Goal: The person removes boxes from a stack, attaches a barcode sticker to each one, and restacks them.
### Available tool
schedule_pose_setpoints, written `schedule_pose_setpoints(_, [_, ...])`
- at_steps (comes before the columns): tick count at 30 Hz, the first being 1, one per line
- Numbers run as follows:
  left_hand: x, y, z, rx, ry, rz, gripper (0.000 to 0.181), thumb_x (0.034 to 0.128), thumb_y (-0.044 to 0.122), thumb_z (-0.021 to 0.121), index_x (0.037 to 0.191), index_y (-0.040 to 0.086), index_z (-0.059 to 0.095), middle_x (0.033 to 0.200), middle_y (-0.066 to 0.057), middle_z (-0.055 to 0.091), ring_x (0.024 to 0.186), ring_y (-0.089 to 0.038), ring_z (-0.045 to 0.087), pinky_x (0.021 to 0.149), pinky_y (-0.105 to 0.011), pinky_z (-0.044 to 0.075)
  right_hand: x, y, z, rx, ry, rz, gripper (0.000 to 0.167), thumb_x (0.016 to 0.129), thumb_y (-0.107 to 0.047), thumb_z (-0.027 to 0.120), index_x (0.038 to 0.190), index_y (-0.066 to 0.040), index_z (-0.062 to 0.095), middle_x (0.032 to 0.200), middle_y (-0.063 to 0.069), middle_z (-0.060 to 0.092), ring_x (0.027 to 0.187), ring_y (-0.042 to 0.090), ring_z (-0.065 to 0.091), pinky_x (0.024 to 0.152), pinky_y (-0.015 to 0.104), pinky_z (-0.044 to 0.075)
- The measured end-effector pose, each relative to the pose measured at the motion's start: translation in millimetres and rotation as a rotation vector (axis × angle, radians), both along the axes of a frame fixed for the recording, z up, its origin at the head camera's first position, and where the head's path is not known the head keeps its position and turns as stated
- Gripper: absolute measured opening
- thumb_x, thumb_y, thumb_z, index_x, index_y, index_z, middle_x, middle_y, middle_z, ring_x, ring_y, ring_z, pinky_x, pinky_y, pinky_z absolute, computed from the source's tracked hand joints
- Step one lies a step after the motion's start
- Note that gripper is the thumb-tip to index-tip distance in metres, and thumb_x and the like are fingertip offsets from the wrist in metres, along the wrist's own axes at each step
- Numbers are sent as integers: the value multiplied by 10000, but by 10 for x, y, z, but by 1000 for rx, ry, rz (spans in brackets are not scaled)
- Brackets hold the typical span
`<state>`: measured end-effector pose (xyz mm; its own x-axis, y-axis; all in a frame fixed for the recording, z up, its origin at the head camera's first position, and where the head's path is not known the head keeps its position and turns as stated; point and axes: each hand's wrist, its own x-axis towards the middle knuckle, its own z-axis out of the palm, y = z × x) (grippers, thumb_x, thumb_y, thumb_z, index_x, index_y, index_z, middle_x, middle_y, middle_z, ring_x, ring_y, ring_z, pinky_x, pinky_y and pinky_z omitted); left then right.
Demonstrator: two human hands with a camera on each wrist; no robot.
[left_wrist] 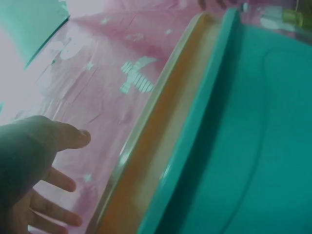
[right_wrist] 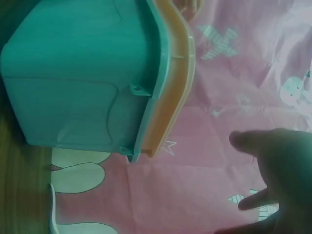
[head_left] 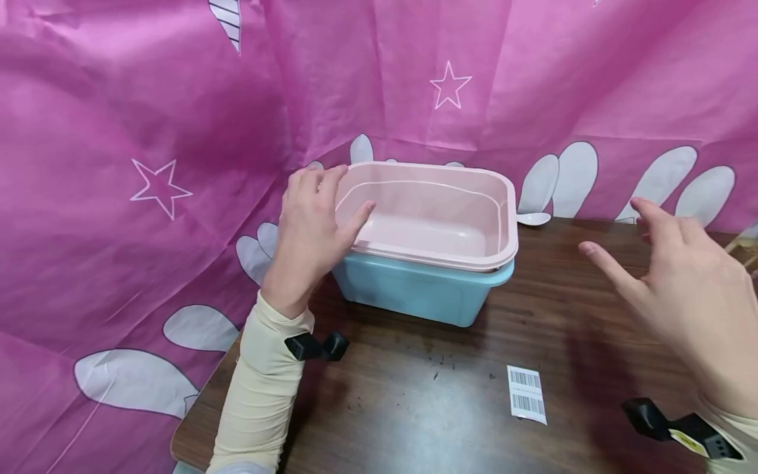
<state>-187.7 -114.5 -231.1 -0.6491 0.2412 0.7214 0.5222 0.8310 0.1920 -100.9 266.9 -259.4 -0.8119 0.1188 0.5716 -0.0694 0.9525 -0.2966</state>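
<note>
Fingers parted, my left hand [head_left: 310, 220] is hovering just left of the blue bin [head_left: 414, 289] in the head view, holding nothing; my right hand [head_left: 689, 270] is hanging spread and empty, well to its right. The pink bin [head_left: 426, 253] is sitting nested inside it. From the left wrist, I'm seeing thumb and fingers clear of both rims. From the right wrist, fingers are standing apart too. Steady handling, I'm judging, is calling for level, matching grips at opposite ends.

A pink tub [head_left: 435, 210] sits upright, nested in a light-blue tub [head_left: 414, 289] on the brown table [head_left: 403, 408].
</note>
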Motion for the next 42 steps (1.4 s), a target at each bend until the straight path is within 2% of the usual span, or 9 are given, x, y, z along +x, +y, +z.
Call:
schedule_pose_setpoints(3, [-55,-100,12,30,2,-75,388,918,291,712,1152,-15,663,1056,-197,655,1071,-379,551,935,-496,479,-31,-19,-28,-15,34,91,706,904,-455,698,1461,-72,496,1176,254,607,987,412,531,721,548,393])
schedule_pose_setpoints(6, [-130,-204,4,69,-20,-162,279,909,221,724,1037,-24,683,972,-182,684,962,-358,568,851,-462,491,-76,-60,-55,-63,59,225,637,873,-323,773,1433,-124,543,1173,180,658,1020,54,580,802,278,400])
schedule_pose_setpoints(10, [-216,-341,-6,102,-140,-132,287,895,219,736,1037,-28,698,970,-193,691,936,-352,574,843,-470,478,-129,-154,-97,-128,60,365,665,820,-190,834,1427,-161,564,1180,121,674,1009,-275,398,865,22,264])
schedule_pose_setpoints(15, [-280,-483,-7,117,-375,8,421,921,333,702,1197,16,667,1113,-209,708,948,-343,656,879,-494,505,-211,-262,-133,-184,57,444,705,778,-125,864,1419,-162,575,1162,52,673,1028,-233,449,910,-16,282])
schedule_pose_setpoints(19, [-304,-542,-10,150,-500,33,464,953,382,661,1276,51,625,1188,-200,704,910,-334,707,859,-481,530,-288,-313,-140,-251,23,472,732,756,-146,885,1417,-223,583,1155,-201,648,1034,-207,490,904,0,306])
schedule_pose_setpoints(21, [-321,-549,-19,160,-520,32,456,958,393,651,1266,57,629,1173,-190,708,965,-323,695,858,-467,531,-320,-332,-136,-276,2,479,740,752,-149,890,1416,-256,583,1131,-323,599,1024,-198,510,896,6,316])
schedule_pose_setpoints(24, [-362,-545,-51,165,-536,37,434,952,403,651,1230,70,642,1139,-178,714,1028,-313,662,858,-443,520,-347,-350,-136,-294,-14,490,730,755,-145,887,1410,-273,589,1121,-379,582,1016,-199,526,888,11,326])
schedule_pose_setpoints(34, [-423,-521,-100,202,-572,38,412,957,404,646,1237,102,649,1004,-126,698,882,-251,617,752,-333,474,-337,-401,-173,-340,-54,516,722,761,-119,880,1404,-275,593,1096,-368,607,1011,-165,559,880,15,362])
schedule_pose_setpoints(42, [-438,-557,-110,263,-588,22,350,950,370,659,1175,103,681,956,-119,681,773,-211,609,706,-294,473,-346,-490,-197,-310,27,590,669,741,-43,876,1351,-174,633,1194,-254,613,1058,-129,567,937,31,387])
